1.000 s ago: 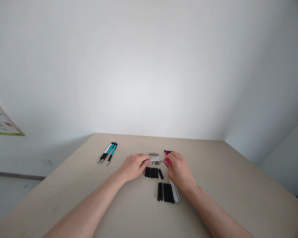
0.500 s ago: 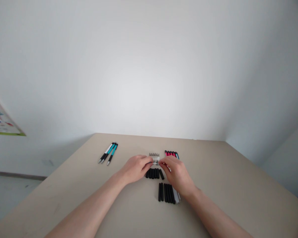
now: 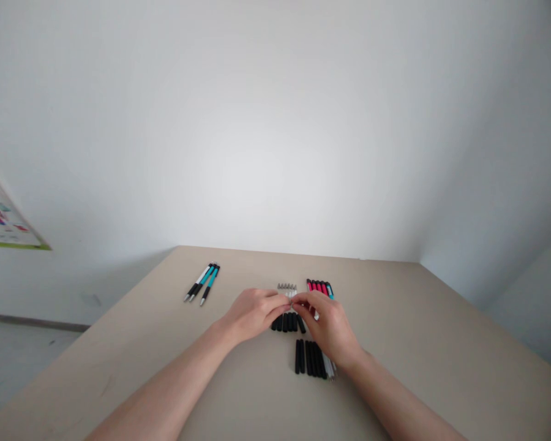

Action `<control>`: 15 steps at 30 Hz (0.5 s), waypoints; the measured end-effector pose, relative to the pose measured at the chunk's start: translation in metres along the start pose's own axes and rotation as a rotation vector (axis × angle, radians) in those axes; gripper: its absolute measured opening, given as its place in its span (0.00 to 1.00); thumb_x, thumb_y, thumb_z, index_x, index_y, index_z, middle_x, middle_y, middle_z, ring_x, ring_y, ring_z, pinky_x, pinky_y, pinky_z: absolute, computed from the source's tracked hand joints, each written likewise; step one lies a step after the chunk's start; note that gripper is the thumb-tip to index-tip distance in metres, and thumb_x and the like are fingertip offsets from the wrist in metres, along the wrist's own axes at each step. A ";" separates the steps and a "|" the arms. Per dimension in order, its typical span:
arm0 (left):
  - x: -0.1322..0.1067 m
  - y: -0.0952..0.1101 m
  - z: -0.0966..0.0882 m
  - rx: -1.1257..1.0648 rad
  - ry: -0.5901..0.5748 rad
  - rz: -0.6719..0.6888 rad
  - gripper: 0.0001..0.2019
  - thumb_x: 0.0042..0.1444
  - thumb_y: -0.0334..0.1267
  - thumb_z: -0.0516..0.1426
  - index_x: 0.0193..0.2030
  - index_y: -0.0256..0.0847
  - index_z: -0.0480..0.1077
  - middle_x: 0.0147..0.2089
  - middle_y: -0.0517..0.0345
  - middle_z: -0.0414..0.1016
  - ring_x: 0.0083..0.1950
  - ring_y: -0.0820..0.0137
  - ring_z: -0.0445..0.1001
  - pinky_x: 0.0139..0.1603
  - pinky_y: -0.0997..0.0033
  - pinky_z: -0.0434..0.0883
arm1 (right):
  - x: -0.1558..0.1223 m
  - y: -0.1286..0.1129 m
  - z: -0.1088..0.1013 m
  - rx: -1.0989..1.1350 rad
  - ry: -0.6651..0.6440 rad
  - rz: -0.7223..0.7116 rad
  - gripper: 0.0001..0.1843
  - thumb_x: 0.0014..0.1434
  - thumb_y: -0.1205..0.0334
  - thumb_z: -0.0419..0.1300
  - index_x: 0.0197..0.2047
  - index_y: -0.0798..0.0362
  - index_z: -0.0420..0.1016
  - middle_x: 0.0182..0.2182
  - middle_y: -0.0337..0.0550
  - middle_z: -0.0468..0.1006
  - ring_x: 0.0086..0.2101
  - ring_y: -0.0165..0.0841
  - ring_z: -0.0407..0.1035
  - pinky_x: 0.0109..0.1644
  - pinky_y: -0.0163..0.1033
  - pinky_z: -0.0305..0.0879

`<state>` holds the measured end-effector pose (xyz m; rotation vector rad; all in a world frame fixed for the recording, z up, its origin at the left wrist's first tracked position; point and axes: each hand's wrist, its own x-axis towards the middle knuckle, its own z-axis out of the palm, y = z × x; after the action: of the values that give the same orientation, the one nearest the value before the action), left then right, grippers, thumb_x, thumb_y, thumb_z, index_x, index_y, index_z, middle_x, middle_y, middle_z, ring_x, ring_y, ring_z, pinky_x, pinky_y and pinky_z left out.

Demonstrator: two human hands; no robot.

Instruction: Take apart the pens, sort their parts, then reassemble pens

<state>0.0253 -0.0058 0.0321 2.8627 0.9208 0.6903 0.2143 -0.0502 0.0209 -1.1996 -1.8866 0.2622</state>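
Observation:
My left hand [image 3: 253,312] and my right hand [image 3: 327,324] meet fingertip to fingertip above the middle of the beige table [image 3: 441,343]. Both are pinched on one thin white pen part [image 3: 293,298] held between them. Just below the fingers lies a row of short black grip sleeves [image 3: 287,323]. Behind the fingers stands a row of small metal pen tips [image 3: 286,286]. Pink and teal pen barrels [image 3: 320,286] lie behind my right hand. Longer black tubes with grey refills [image 3: 313,359] lie by my right wrist.
Three finished pens, teal, white and black [image 3: 202,283], lie side by side at the table's far left. A white wall stands behind the table. A colourful poster [image 3: 2,223] hangs on the left wall. The table's right edge drops to the floor.
My right hand has moved left from the pink barrels and met my left hand, so both now pinch the white part. The barrels behind it are uncovered.

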 end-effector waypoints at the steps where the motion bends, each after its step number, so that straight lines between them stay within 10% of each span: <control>1: 0.000 0.000 0.000 0.005 -0.002 -0.004 0.13 0.65 0.41 0.46 0.39 0.45 0.71 0.33 0.61 0.75 0.32 0.72 0.73 0.34 0.77 0.65 | 0.000 0.001 0.000 -0.010 -0.006 0.015 0.07 0.61 0.65 0.54 0.38 0.51 0.73 0.32 0.41 0.77 0.31 0.32 0.69 0.37 0.36 0.66; 15: 0.000 -0.005 0.003 -0.063 0.011 -0.099 0.13 0.65 0.40 0.46 0.41 0.46 0.71 0.37 0.60 0.77 0.37 0.71 0.75 0.39 0.76 0.67 | -0.005 0.006 -0.003 -0.239 -0.259 0.205 0.19 0.49 0.70 0.58 0.47 0.55 0.71 0.29 0.43 0.76 0.35 0.38 0.69 0.42 0.41 0.63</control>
<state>0.0234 -0.0014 0.0286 2.7404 1.0148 0.7129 0.2210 -0.0520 0.0168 -1.5891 -2.0610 0.3231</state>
